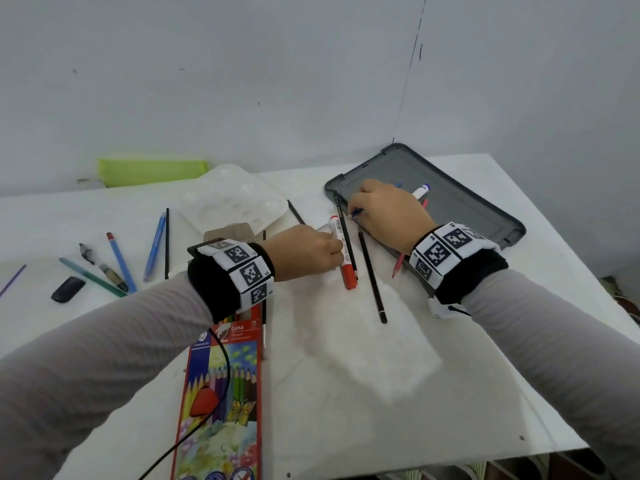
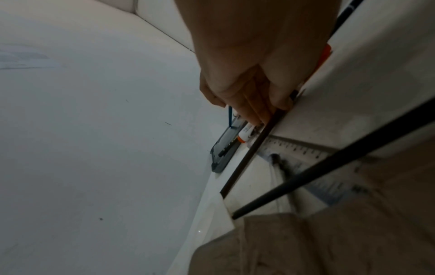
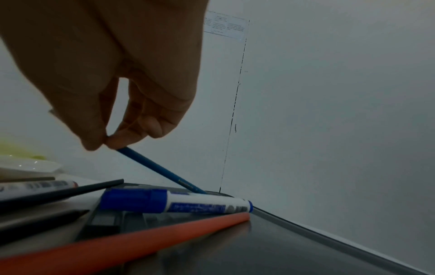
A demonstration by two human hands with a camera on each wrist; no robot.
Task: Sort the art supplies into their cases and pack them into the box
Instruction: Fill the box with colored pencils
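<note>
Nearest the person, a coloured-pencil box [image 1: 221, 393] lies lengthwise on the white surface [image 1: 346, 393], partly under the left forearm, with a black cable crossing it. A patch of the surface just right of it looks rough and fuzzy.

Further in, the left hand [image 1: 304, 252] rests fingertips-down on a red marker [image 1: 343, 252]; its fingers [image 2: 249, 113] reach along the marker's white barrel, but whether they actually close round it cannot be told. A black pencil [image 1: 346, 237] lies against the marker, another black pencil [image 1: 372, 277] just to its right, and a ruler [image 2: 296, 148] lies beyond the fingertips.

The right hand [image 1: 388, 211] hangs over the near edge of the grey tray [image 1: 478, 202], thumb and forefinger pinching the end of a blue pencil [image 3: 160, 169] whose far tip touches the tray. In the tray lie a blue-capped marker [image 3: 179, 202] and a red pencil [image 3: 141, 240] that overhangs the rim.

To the left are loose pens and pencils [image 1: 121, 261] and a black eraser [image 1: 68, 289]. Further back sit a white paint palette [image 1: 228, 199] and a lime-green case [image 1: 152, 171] against a plain pale wall [image 1: 277, 64] marked by a thin dashed vertical line.
</note>
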